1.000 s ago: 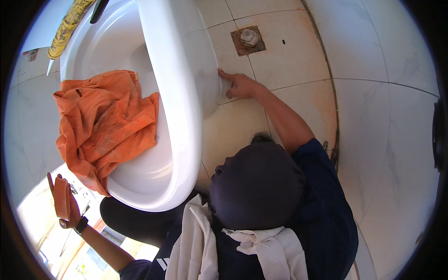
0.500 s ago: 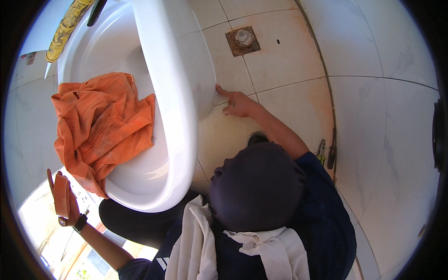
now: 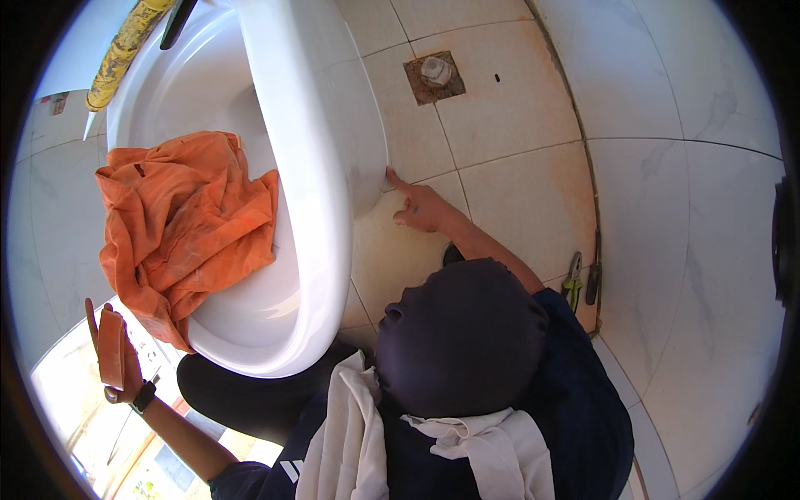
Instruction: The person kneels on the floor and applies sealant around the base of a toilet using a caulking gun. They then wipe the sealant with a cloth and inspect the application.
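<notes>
My right hand (image 3: 423, 207) reaches to the foot of a white toilet bowl (image 3: 329, 208), index finger stretched out with its tip at the seam between base and floor. The other fingers are partly curled, and no object shows in them. At the lower left, my left hand (image 3: 131, 371) holds a flat reddish-brown rectangular piece (image 3: 111, 350) against the palm, one finger sticking out past it. I cannot tell what that piece is. A crumpled orange cloth (image 3: 187, 233) drapes over the bowl's left rim and inside it.
A yellow, smeared sealant tube (image 3: 125, 58) with a white nozzle hangs over the far left rim. Green-handled pliers (image 3: 572, 283) and a dark-handled tool (image 3: 592, 284) lie by the right wall. A capped pipe (image 3: 435, 72) stands in a square floor cut-out. My right knee (image 3: 462, 337) rises between my arms.
My right hand has slid a short way toward me along the toilet's base, its fingertip still at the seam. My left hand keeps its hold on the reddish-brown piece.
</notes>
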Available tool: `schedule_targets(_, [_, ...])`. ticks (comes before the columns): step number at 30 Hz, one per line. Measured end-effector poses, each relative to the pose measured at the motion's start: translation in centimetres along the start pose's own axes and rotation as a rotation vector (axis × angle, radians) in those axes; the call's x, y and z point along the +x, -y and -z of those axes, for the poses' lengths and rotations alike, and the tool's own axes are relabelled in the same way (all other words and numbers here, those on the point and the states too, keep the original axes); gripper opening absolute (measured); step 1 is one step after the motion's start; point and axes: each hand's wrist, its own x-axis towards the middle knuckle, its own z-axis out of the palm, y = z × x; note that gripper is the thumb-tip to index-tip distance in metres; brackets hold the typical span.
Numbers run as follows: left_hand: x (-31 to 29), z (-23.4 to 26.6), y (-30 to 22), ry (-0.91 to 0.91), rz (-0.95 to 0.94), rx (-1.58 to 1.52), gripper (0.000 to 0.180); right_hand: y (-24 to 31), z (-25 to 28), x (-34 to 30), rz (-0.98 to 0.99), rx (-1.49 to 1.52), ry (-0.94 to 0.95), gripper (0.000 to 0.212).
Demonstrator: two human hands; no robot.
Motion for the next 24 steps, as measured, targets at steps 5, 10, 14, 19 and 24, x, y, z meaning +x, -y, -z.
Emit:
schedule_targets(5, [0.0,0.0,-0.1,0.021,-0.004,0.007,0.067,0.2,-1.1,-0.6,-0.055,0.054,0.016,0.108])
schedule_targets(10, [-0.1,0.0,0.0,0.016,-0.010,0.013,0.068,0.1,-2.2,-1.2,-0.012,0.122,0.019,0.112])
schedule_targets(14, [-0.2,0.0,-0.2,0.010,-0.039,0.112,0.067,0.3,-2.8,-1.4,0.014,0.134,-0.020,0.112])
schedule_targets(19, [0.0,0.0,0.0,0.006,-0.022,0.005,0.067,1.4,-2.8,-2.3,-0.074,0.212,0.027,0.111])
schedule_targets(24, [0.1,0.1,0.5,-0.005,-0.004,0.006,0.068,2.1,-3.0,-2.8,-0.056,0.215,0.038,0.109])
